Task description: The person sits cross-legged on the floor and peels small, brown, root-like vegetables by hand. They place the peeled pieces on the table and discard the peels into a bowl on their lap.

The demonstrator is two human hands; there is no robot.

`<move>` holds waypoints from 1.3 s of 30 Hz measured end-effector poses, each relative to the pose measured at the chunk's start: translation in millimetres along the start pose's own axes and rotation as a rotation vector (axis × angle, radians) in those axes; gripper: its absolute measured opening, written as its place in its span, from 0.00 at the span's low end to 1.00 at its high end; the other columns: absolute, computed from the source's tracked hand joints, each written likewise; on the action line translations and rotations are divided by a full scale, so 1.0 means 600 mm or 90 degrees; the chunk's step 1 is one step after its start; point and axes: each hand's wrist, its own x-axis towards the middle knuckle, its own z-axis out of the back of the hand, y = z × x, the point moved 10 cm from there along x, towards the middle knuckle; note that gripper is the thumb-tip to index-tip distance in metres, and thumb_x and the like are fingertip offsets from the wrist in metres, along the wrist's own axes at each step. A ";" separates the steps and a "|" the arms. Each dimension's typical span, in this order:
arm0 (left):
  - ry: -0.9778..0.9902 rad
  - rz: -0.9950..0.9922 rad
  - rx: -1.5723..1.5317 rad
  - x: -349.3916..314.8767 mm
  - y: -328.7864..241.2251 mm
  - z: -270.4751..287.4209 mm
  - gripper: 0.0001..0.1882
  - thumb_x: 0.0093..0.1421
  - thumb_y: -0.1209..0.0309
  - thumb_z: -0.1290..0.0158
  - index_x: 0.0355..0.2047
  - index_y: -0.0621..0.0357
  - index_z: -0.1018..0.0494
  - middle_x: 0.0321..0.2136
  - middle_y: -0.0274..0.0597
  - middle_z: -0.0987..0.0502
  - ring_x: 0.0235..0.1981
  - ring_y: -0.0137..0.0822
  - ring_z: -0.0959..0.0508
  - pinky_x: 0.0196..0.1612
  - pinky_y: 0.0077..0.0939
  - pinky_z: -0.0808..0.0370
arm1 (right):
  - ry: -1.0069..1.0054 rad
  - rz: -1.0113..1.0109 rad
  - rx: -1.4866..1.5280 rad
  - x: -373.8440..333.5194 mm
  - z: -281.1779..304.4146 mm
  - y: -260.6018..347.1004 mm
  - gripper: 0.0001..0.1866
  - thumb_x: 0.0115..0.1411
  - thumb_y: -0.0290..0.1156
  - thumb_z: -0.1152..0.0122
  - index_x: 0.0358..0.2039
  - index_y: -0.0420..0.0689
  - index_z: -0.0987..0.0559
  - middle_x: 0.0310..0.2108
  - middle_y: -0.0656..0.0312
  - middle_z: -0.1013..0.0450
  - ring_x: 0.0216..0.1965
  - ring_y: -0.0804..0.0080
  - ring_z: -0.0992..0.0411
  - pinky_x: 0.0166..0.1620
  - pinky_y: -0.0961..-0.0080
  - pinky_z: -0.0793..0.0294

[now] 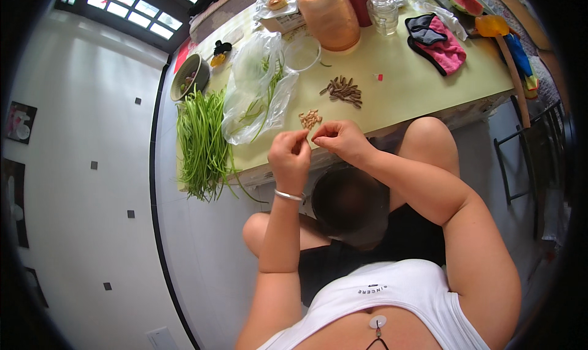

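My left hand point(290, 158), with a silver bangle on its wrist, is closed in a pinch at the table's near edge. Just beside it my right hand point(344, 142) has thumb and forefinger pressed together. Whatever lies between the fingertips of either is too small to make out. Close beyond both hands is a little pile of pale shelled kernels point(310, 118). A larger heap of dark striped seeds in their shells point(343, 91) lies farther back. Below my hands, between my knees, stands a dark round bin point(350, 197).
Long green stalks point(203, 139) overhang the table's left edge, beside a clear plastic bag point(254, 99) and a green-grey basket point(190, 77). Toward the back stand a large orange-tinted jar point(331, 19) and a glass cup point(385, 18). Pink-and-black cloth point(437, 44) lies at the right on the table point(422, 96).
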 end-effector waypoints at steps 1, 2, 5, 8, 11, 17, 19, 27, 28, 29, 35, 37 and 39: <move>-0.012 0.015 -0.009 -0.023 0.004 0.010 0.07 0.51 0.82 0.44 0.32 0.64 0.21 0.26 0.42 0.23 0.24 0.28 0.22 0.29 0.22 0.25 | 0.005 0.002 0.006 -0.001 -0.009 0.000 0.07 0.54 0.28 0.40 0.29 0.37 0.20 0.23 0.65 0.26 0.27 0.82 0.31 0.31 0.80 0.30; -0.024 0.030 -0.024 -0.042 0.010 0.014 0.07 0.51 0.82 0.44 0.32 0.64 0.21 0.27 0.42 0.23 0.24 0.28 0.22 0.29 0.21 0.25 | 0.021 -0.001 0.029 -0.003 -0.021 -0.007 0.07 0.53 0.27 0.38 0.30 0.35 0.19 0.25 0.63 0.24 0.28 0.81 0.30 0.33 0.80 0.29; -0.073 0.079 -0.062 -0.079 0.042 0.027 0.08 0.52 0.83 0.44 0.32 0.63 0.20 0.28 0.42 0.23 0.26 0.28 0.22 0.30 0.21 0.25 | 0.061 -0.034 0.041 -0.011 -0.058 -0.017 0.07 0.53 0.25 0.38 0.30 0.33 0.20 0.26 0.61 0.22 0.29 0.80 0.27 0.34 0.80 0.27; -0.100 0.029 0.006 -0.100 0.034 0.036 0.10 0.52 0.83 0.43 0.35 0.62 0.19 0.28 0.43 0.22 0.26 0.30 0.22 0.30 0.22 0.24 | 0.058 -0.042 0.015 -0.010 -0.069 -0.033 0.07 0.55 0.27 0.37 0.31 0.36 0.19 0.24 0.65 0.25 0.24 0.84 0.31 0.27 0.83 0.32; -0.121 -0.034 0.087 -0.112 0.023 0.036 0.12 0.51 0.82 0.41 0.37 0.61 0.20 0.28 0.45 0.22 0.26 0.37 0.21 0.30 0.26 0.24 | 0.053 -0.043 -0.011 -0.008 -0.074 -0.048 0.07 0.57 0.28 0.36 0.31 0.37 0.19 0.23 0.68 0.26 0.22 0.87 0.34 0.23 0.85 0.35; -0.097 -0.075 0.178 -0.121 0.023 0.024 0.15 0.51 0.80 0.41 0.41 0.60 0.21 0.29 0.45 0.22 0.27 0.42 0.21 0.30 0.31 0.23 | 0.021 0.006 -0.109 -0.010 -0.078 -0.048 0.08 0.53 0.27 0.37 0.29 0.35 0.19 0.23 0.59 0.23 0.26 0.78 0.27 0.31 0.78 0.27; -0.103 -0.073 0.172 -0.124 0.024 0.025 0.15 0.50 0.79 0.41 0.41 0.60 0.21 0.29 0.45 0.22 0.27 0.42 0.21 0.30 0.31 0.23 | 0.016 0.033 -0.125 -0.012 -0.082 -0.041 0.07 0.53 0.26 0.38 0.29 0.34 0.19 0.23 0.58 0.23 0.25 0.78 0.27 0.30 0.78 0.27; -0.103 -0.017 0.072 -0.118 0.023 0.040 0.14 0.50 0.81 0.41 0.39 0.62 0.21 0.27 0.47 0.22 0.26 0.42 0.21 0.31 0.30 0.23 | 0.058 -0.017 0.031 -0.019 -0.095 -0.041 0.06 0.53 0.23 0.42 0.30 0.32 0.22 0.24 0.59 0.24 0.25 0.77 0.27 0.29 0.79 0.26; -0.100 -0.010 0.065 -0.119 0.024 0.041 0.13 0.50 0.81 0.41 0.39 0.62 0.21 0.27 0.46 0.22 0.25 0.40 0.21 0.31 0.29 0.23 | 0.069 -0.024 0.039 -0.018 -0.095 -0.046 0.07 0.53 0.23 0.42 0.30 0.32 0.22 0.24 0.59 0.24 0.25 0.77 0.27 0.29 0.79 0.26; -0.096 -0.002 0.058 -0.118 0.024 0.041 0.13 0.50 0.82 0.41 0.39 0.63 0.21 0.26 0.46 0.21 0.25 0.38 0.21 0.30 0.27 0.23 | 0.080 -0.032 0.047 -0.016 -0.094 -0.050 0.07 0.53 0.24 0.41 0.30 0.32 0.22 0.24 0.60 0.24 0.25 0.77 0.27 0.29 0.79 0.26; -0.105 0.306 -0.488 -0.131 0.104 0.013 0.11 0.53 0.87 0.43 0.38 0.67 0.22 0.28 0.44 0.20 0.27 0.30 0.20 0.29 0.22 0.18 | 0.102 -0.117 0.047 -0.017 -0.088 -0.041 0.05 0.56 0.27 0.39 0.29 0.39 0.22 0.20 0.69 0.29 0.18 0.88 0.37 0.20 0.88 0.41; -0.124 0.327 -0.544 -0.132 0.109 0.009 0.10 0.52 0.86 0.42 0.36 0.68 0.22 0.29 0.47 0.20 0.25 0.32 0.20 0.28 0.22 0.19 | 0.111 -0.137 0.072 -0.019 -0.089 -0.041 0.05 0.57 0.28 0.38 0.29 0.39 0.22 0.20 0.69 0.29 0.18 0.89 0.38 0.19 0.88 0.43; -0.130 0.342 -0.591 -0.135 0.120 0.003 0.09 0.53 0.86 0.42 0.35 0.68 0.22 0.29 0.48 0.20 0.25 0.33 0.19 0.27 0.22 0.19 | 0.111 -0.145 0.087 -0.019 -0.090 -0.039 0.05 0.57 0.29 0.38 0.29 0.40 0.22 0.20 0.70 0.29 0.18 0.89 0.39 0.19 0.88 0.43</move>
